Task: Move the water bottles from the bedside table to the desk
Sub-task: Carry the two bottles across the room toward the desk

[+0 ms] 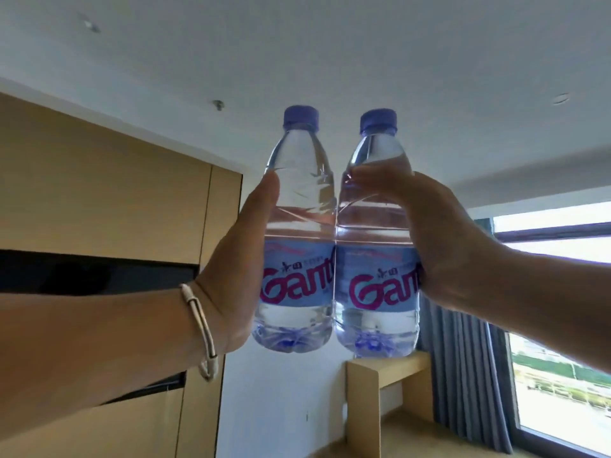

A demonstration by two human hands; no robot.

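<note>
Two clear water bottles with purple caps and blue labels are held upright side by side, high in front of the ceiling, their sides touching. My left hand (236, 259) grips the left bottle (299, 226) from its left side, thumb up along the body. My right hand (436, 239) grips the right bottle (377, 233), thumb across its shoulder. A white cord bracelet sits on my left wrist. No bedside table is in view.
A light wooden shelf or desk unit (390, 375) stands below the bottles against the white wall. Wooden wall panels (99, 193) with a dark recess fill the left. Grey curtains (463, 391) and a window (562, 358) are at the right.
</note>
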